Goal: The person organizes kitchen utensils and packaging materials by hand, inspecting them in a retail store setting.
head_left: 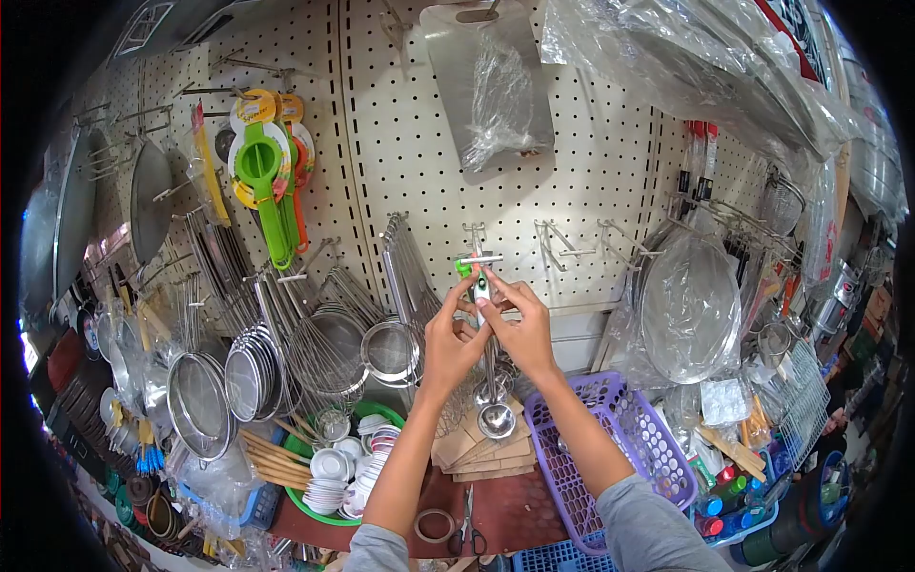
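One word is nearly legible: what appears to be "Squeezer" — printed on the round yellow-and-white card [255,107] above the green hand press [258,164]. Markings on the panel [803,36] at upper right are too small to read.

- 2 arms reach forward and up from the lower edge, bare below the grey sleeves, and draw closer together toward the hands.
- Left hand [452,336]: raised, wrist fairly straight, fingers bent, fingertips angled up and inward.
- Right hand [520,332]: level with the left, index finger slanting up and inward, thumb bent toward the left hand.
- The 2 hands meet at the fingertips, in a close pinch.
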The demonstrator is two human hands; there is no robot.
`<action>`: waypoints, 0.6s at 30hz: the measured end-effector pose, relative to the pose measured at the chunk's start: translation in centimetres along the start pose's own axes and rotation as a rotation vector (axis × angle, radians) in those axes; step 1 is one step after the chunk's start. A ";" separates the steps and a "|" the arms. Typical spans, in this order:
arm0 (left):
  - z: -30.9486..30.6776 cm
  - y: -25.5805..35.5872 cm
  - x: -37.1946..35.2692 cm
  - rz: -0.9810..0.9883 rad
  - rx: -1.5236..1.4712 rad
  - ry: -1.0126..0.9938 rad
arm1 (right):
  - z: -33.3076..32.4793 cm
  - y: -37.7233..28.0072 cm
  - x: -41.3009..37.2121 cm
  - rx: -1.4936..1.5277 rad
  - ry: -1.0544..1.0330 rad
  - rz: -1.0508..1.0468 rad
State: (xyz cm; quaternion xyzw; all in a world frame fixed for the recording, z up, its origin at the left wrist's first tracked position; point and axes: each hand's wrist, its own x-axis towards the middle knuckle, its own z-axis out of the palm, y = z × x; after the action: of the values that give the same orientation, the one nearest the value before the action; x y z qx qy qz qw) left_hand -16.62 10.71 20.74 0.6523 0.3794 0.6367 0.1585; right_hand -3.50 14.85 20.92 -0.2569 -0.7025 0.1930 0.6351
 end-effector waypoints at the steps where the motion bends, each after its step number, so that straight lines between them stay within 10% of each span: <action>1: 0.0 0.0 -0.1 0.008 0.026 0.008 | 0.0 0.0 0.0 -0.001 -0.005 0.003; 18: 0.9 1.0 -3.3 0.166 0.483 0.105 | -1.3 0.3 -2.5 -0.035 -0.123 -0.004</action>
State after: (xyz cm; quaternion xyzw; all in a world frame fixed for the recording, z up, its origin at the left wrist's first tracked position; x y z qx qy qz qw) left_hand -15.15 7.97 18.93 0.6661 0.4735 0.5714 -0.0745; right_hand -2.03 13.47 18.96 -0.2539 -0.7441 0.1948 0.5864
